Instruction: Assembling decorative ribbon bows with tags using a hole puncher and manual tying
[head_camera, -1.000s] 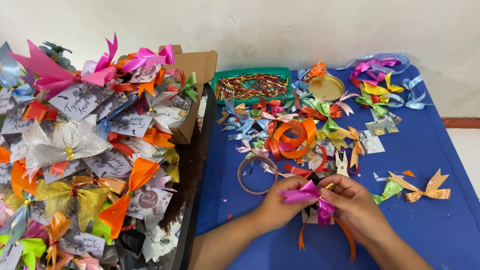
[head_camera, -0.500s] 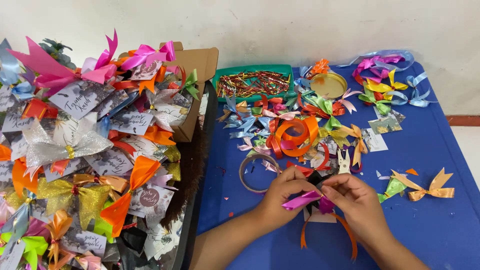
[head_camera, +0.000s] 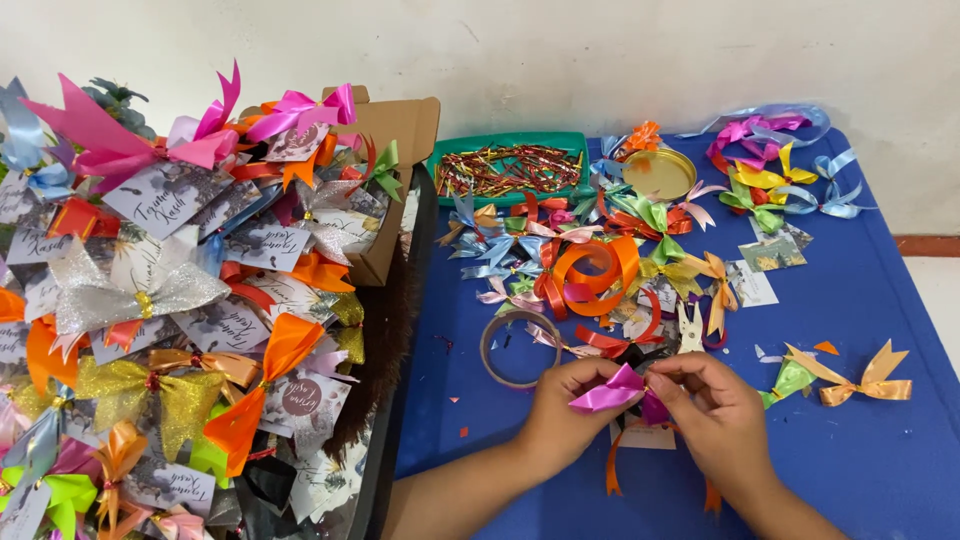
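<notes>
- Both hands meet in the lower middle of the frame. The left hand (head_camera: 568, 408) has its grip closed on the pink ribbon bow (head_camera: 608, 391), thumb and fingers pinching the loop from the left.
- The right hand (head_camera: 712, 412) is closed on the bow's centre from the right, where a darker purple bit shows between the fingertips.
- A second ago the bow lay flatter and spread between the hands; half a second ago the hands had drawn closer over it. Now the pink loop is folded up and stands out to the left, so the bow appears to be getting gathered and tightened at its middle.
- Under the hands lies a small white card (head_camera: 642, 437), with orange ribbon tails (head_camera: 612, 472) trailing down from it onto the blue desk (head_camera: 880, 470). These have not moved.
- Just above and left of the left hand sits an empty tape ring (head_camera: 520, 348).
- To the right, near the edge, lie an orange-gold bow (head_camera: 862, 379) and a small green bow (head_camera: 788, 380), untouched.
- In the upper middle is a heap of loose ribbons and bows (head_camera: 600, 262), a green tray of twist ties (head_camera: 510, 168) and a round gold lid (head_camera: 658, 173).
- The left of the frame holds a cardboard box (head_camera: 400, 150) and a big pile of finished bows with printed cards (head_camera: 160, 300).
</notes>
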